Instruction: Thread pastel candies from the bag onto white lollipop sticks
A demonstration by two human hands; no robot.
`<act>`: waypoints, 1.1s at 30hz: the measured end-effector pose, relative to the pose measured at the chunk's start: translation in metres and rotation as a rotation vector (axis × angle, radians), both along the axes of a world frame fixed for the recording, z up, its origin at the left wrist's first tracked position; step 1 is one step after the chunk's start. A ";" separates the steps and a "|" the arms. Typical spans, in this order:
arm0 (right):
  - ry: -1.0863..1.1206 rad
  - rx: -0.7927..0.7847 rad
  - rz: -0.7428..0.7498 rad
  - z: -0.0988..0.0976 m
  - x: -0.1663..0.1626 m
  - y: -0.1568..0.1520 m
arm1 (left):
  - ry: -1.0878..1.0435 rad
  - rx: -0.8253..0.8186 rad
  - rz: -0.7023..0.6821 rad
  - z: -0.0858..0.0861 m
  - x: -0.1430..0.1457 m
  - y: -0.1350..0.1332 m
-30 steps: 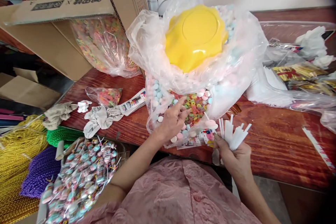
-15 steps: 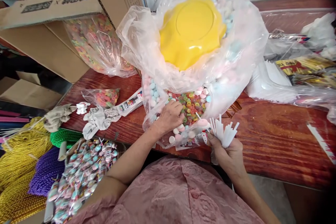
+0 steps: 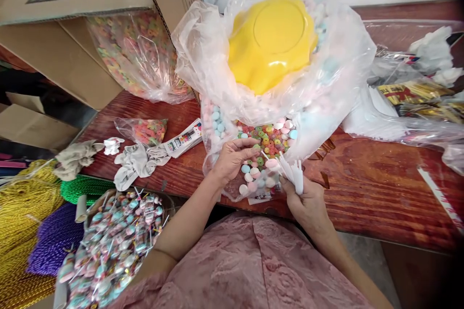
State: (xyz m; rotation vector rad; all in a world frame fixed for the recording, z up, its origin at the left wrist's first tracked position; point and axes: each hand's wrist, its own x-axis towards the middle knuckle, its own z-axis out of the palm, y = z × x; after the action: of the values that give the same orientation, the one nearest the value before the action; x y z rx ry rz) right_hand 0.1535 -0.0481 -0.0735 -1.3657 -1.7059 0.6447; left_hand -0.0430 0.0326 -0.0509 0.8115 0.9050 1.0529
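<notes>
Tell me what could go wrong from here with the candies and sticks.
The open candy bag lies at the table edge under the left hand; loose candies might roll off. The right hand grips fanned white sticks; some may slip. The yellow bowl sits tilted on a puffy bag and could slide.

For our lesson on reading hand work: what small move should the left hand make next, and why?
Probably carry the left hand to the white sticks in the right hand: its fingers curl over the loose candies, and a pink candy already sits at one stick's tip.
</notes>
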 end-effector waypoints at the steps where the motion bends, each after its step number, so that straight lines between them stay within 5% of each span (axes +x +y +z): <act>1: -0.011 0.007 0.003 0.000 -0.001 0.000 | -0.047 -0.024 0.001 0.001 -0.001 -0.001; 9: -0.080 0.100 0.031 0.004 -0.003 -0.006 | -0.090 -0.005 0.121 0.001 0.002 -0.010; 18: -0.080 0.094 0.034 0.002 0.000 -0.008 | 0.175 0.386 0.218 -0.005 0.013 -0.029; 27: 0.156 0.032 -0.046 -0.004 -0.003 -0.021 | -0.156 -0.027 0.179 -0.005 0.037 -0.048; 33: 0.108 -0.001 0.008 0.009 -0.006 -0.017 | -0.047 0.133 0.198 0.000 0.038 -0.053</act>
State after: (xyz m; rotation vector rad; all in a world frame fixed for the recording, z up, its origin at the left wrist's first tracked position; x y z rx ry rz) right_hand 0.1477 -0.0652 -0.0648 -1.3020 -1.6264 0.7108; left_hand -0.0048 -0.0203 -0.0510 0.8156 0.8956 1.3115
